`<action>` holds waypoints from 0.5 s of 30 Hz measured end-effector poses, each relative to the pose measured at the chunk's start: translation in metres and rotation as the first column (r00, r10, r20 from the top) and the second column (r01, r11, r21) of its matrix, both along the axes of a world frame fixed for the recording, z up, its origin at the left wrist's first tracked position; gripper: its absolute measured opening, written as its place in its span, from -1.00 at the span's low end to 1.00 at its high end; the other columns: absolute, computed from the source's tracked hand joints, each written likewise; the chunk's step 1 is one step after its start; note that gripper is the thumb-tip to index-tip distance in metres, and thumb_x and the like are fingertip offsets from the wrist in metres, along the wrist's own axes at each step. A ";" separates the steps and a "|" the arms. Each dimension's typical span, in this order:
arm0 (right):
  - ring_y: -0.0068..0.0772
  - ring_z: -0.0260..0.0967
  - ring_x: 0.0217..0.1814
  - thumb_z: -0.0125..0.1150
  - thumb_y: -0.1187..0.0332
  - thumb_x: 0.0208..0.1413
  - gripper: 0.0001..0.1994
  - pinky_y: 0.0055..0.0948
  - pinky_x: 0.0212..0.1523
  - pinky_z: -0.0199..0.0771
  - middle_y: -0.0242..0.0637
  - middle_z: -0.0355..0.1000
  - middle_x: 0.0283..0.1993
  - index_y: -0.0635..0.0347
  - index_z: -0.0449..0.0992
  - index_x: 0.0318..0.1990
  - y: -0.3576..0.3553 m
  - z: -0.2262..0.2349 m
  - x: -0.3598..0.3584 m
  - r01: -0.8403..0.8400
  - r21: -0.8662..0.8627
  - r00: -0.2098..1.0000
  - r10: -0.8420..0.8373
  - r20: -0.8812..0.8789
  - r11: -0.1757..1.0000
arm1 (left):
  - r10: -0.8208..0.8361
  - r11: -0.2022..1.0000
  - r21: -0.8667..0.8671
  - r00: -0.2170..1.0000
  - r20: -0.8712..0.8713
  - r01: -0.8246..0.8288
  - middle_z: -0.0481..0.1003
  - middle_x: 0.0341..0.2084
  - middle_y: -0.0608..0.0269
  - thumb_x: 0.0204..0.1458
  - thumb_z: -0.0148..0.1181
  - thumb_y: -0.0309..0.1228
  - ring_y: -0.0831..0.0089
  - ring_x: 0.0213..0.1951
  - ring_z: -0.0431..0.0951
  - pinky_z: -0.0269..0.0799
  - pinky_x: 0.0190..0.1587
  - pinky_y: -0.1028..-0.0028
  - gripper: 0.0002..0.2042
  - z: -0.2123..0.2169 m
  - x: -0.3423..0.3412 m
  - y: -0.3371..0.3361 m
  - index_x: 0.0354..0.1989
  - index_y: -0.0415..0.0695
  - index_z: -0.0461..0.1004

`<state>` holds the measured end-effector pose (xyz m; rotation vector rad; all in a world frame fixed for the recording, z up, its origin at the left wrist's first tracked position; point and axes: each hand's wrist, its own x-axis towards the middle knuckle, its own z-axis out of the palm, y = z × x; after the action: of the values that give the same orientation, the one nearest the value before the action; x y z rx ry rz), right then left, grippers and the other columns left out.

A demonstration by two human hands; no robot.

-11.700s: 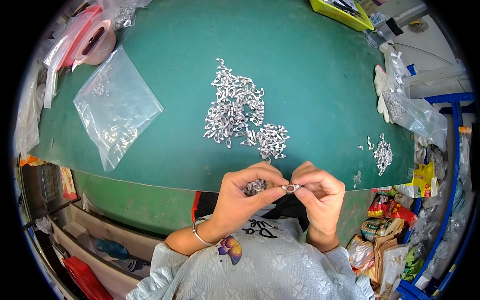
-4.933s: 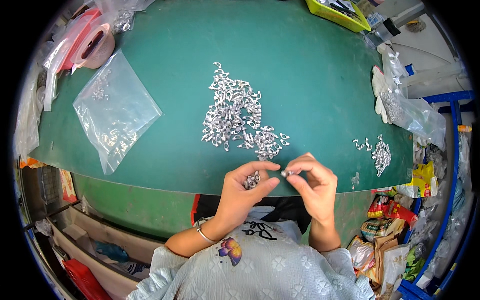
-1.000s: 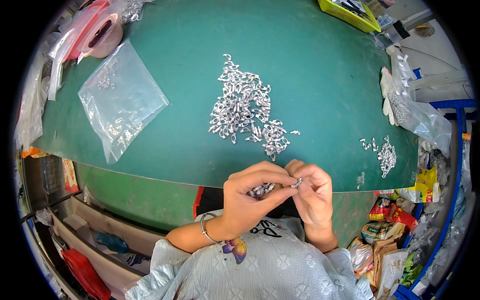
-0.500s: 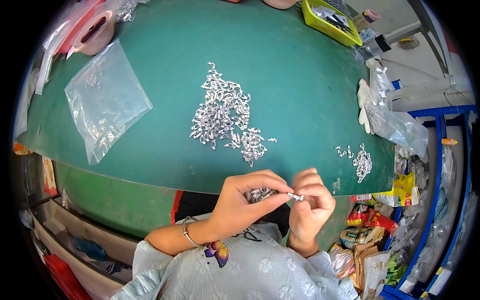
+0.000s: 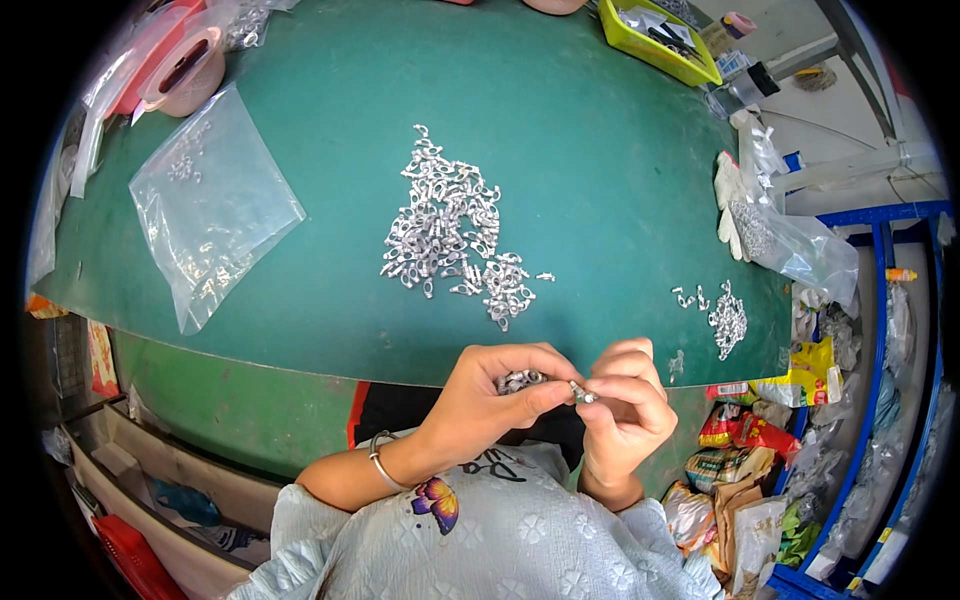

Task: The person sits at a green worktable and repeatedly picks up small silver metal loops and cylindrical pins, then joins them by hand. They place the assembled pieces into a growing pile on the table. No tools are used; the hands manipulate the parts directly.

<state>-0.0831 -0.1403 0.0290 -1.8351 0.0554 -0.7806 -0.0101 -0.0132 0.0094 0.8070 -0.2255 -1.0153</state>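
My left hand [image 5: 478,402] is curled around several small silver metal parts [image 5: 520,380], which show between palm and fingers. Between the fingertips of both hands, just off the table's front edge, is one small silver metal part [image 5: 583,396]. My right hand [image 5: 628,415] pinches at it with thumb and forefinger, its other fingers bent. Fingers partly cover the part, so its exact shape is hard to make out. In front of my hands a large heap of silver looped metal parts [image 5: 440,225] lies on the green table [image 5: 600,180].
A smaller heap of metal parts [image 5: 729,325] lies near the right edge. At left are a clear plastic bag [image 5: 225,215] and a pink bowl [image 5: 195,80]. A yellow-green tray [image 5: 640,48], a glove [image 5: 728,190] and a blue rack [image 5: 880,330] stand along the right.
The part between my fingertips has turned and shifted slightly left, and my fingers cover more of it. My right fingers have moved closer to the left ones. The heaps look unchanged.
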 end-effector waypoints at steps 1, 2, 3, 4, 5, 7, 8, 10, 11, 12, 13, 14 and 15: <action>-0.36 0.22 -0.39 0.41 0.53 -0.40 -0.75 -0.45 -0.40 0.23 -0.32 0.38 -0.50 0.28 0.52 -0.45 0.000 0.000 0.000 -0.001 -0.001 1.000 0.001 0.000 1.000 | -0.005 1.000 0.004 1.000 -0.002 0.005 0.39 -0.55 0.47 0.01 0.13 -0.49 0.81 -0.62 0.17 0.03 -0.63 0.71 -0.91 0.000 0.000 0.000 -0.36 -0.24 0.51; -0.36 0.22 -0.39 0.41 0.53 -0.40 -0.75 -0.45 -0.40 0.23 -0.32 0.39 -0.49 0.28 0.52 -0.45 -0.001 0.000 0.000 -0.002 -0.002 1.000 0.002 -0.001 1.000 | -0.010 1.000 0.008 1.000 -0.003 0.010 0.39 -0.55 0.47 0.01 0.12 -0.49 0.81 -0.63 0.17 0.03 -0.63 0.72 -0.90 0.000 0.000 -0.001 -0.36 -0.24 0.51; -0.36 0.22 -0.39 0.41 0.53 -0.40 -0.75 -0.45 -0.40 0.22 -0.32 0.39 -0.49 0.28 0.52 -0.45 -0.001 0.000 0.000 -0.005 -0.001 1.000 0.005 -0.003 1.000 | -0.013 1.000 0.013 1.000 -0.005 0.013 0.39 -0.55 0.47 0.01 0.12 -0.49 0.81 -0.63 0.17 0.03 -0.63 0.72 -0.90 0.000 0.001 -0.001 -0.36 -0.24 0.51; -0.36 0.22 -0.40 0.41 0.53 -0.40 -0.76 -0.45 -0.40 0.22 -0.32 0.39 -0.49 0.28 0.52 -0.45 -0.001 0.000 0.000 -0.008 -0.001 1.000 0.008 -0.004 1.000 | -0.008 1.000 0.011 1.000 -0.003 0.008 0.39 -0.55 0.47 0.01 0.12 -0.49 0.81 -0.63 0.17 0.03 -0.63 0.72 -0.90 0.000 0.001 -0.001 -0.36 -0.25 0.50; -0.36 0.22 -0.39 0.41 0.53 -0.40 -0.76 -0.45 -0.40 0.22 -0.32 0.39 -0.49 0.28 0.52 -0.45 -0.001 -0.001 0.000 -0.009 0.001 1.000 0.009 -0.004 1.000 | -0.004 1.000 0.008 1.000 -0.002 0.004 0.39 -0.55 0.46 0.01 0.12 -0.49 0.81 -0.63 0.17 0.03 -0.63 0.72 -0.90 0.000 0.001 -0.002 -0.36 -0.25 0.50; -0.36 0.22 -0.39 0.41 0.54 -0.40 -0.76 -0.45 -0.40 0.22 -0.32 0.39 -0.49 0.27 0.52 -0.45 -0.002 -0.001 0.000 -0.011 0.002 1.000 0.011 -0.004 1.000 | 0.002 1.000 0.002 1.000 -0.001 -0.002 0.39 -0.55 0.46 0.01 0.12 -0.48 0.81 -0.63 0.17 0.03 -0.63 0.71 -0.90 0.000 0.000 -0.002 -0.36 -0.25 0.50; -0.36 0.22 -0.39 0.41 0.54 -0.40 -0.76 -0.45 -0.39 0.22 -0.32 0.39 -0.49 0.27 0.52 -0.45 -0.002 -0.001 -0.001 -0.017 0.003 1.000 0.017 -0.002 1.000 | 0.004 1.000 0.000 1.000 -0.002 -0.004 0.38 -0.55 0.46 0.01 0.12 -0.48 0.80 -0.63 0.17 0.03 -0.63 0.71 -0.89 -0.001 0.000 -0.003 -0.35 -0.26 0.50; -0.36 0.22 -0.38 0.41 0.54 -0.40 -0.76 -0.45 -0.38 0.23 -0.32 0.39 -0.49 0.26 0.52 -0.46 -0.003 -0.002 -0.001 -0.028 0.004 1.000 0.028 0.002 1.000 | -0.007 1.000 -0.018 1.000 -0.011 0.007 0.39 -0.51 0.38 0.01 0.13 -0.46 0.77 -0.62 0.18 0.03 -0.63 0.70 -0.87 -0.002 0.000 -0.003 -0.34 -0.28 0.49; -0.36 0.22 -0.38 0.41 0.54 -0.40 -0.76 -0.45 -0.38 0.23 -0.32 0.39 -0.49 0.26 0.51 -0.46 -0.003 -0.001 -0.001 -0.023 0.005 1.000 0.023 0.000 1.000 | -0.020 0.999 -0.034 1.000 -0.020 0.019 0.40 -0.46 0.30 0.02 0.14 -0.45 0.75 -0.61 0.20 0.03 -0.62 0.69 -0.85 -0.004 0.001 -0.003 -0.33 -0.30 0.47; -0.36 0.22 -0.38 0.41 0.54 -0.40 -0.76 -0.45 -0.37 0.23 -0.33 0.40 -0.49 0.25 0.51 -0.46 -0.002 -0.001 -0.001 -0.020 0.007 1.000 0.020 -0.001 1.000 | -0.031 0.998 -0.050 0.999 -0.028 0.030 0.41 -0.42 0.23 0.02 0.15 -0.43 0.72 -0.59 0.21 0.03 -0.62 0.68 -0.83 -0.005 0.001 -0.003 -0.32 -0.32 0.46; -0.36 0.22 -0.38 0.41 0.54 -0.40 -0.76 -0.45 -0.37 0.23 -0.33 0.40 -0.49 0.25 0.51 -0.47 -0.002 0.000 -0.001 -0.016 0.009 1.000 0.016 -0.003 1.000 | -0.037 0.998 -0.060 0.998 -0.042 0.034 0.41 -0.42 0.23 0.02 0.15 -0.43 0.72 -0.59 0.21 0.03 -0.62 0.67 -0.82 -0.005 0.002 -0.003 -0.32 -0.32 0.46; -0.36 0.22 -0.38 0.41 0.54 -0.40 -0.76 -0.45 -0.37 0.23 -0.33 0.40 -0.49 0.25 0.51 -0.47 -0.003 0.000 -0.001 -0.016 0.006 1.000 0.016 -0.006 1.000 | -0.042 0.997 -0.071 0.998 -0.056 0.038 0.41 -0.43 0.23 0.02 0.15 -0.42 0.72 -0.60 0.20 0.02 -0.62 0.67 -0.82 -0.005 0.002 -0.003 -0.31 -0.32 0.46; -0.36 0.22 -0.37 0.41 0.54 -0.40 -0.76 -0.45 -0.37 0.23 -0.33 0.40 -0.49 0.24 0.51 -0.47 -0.003 -0.001 -0.001 -0.018 0.005 1.000 0.018 -0.008 1.000 | -0.047 0.996 -0.081 0.996 -0.070 0.041 0.40 -0.43 0.23 0.03 0.15 -0.41 0.71 -0.60 0.20 0.02 -0.62 0.67 -0.81 -0.005 0.002 -0.004 -0.31 -0.32 0.46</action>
<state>-0.0844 -0.1431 0.0282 -1.8320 0.0463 -0.7599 -0.0080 -0.0168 0.0046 0.6948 -0.2212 -1.0682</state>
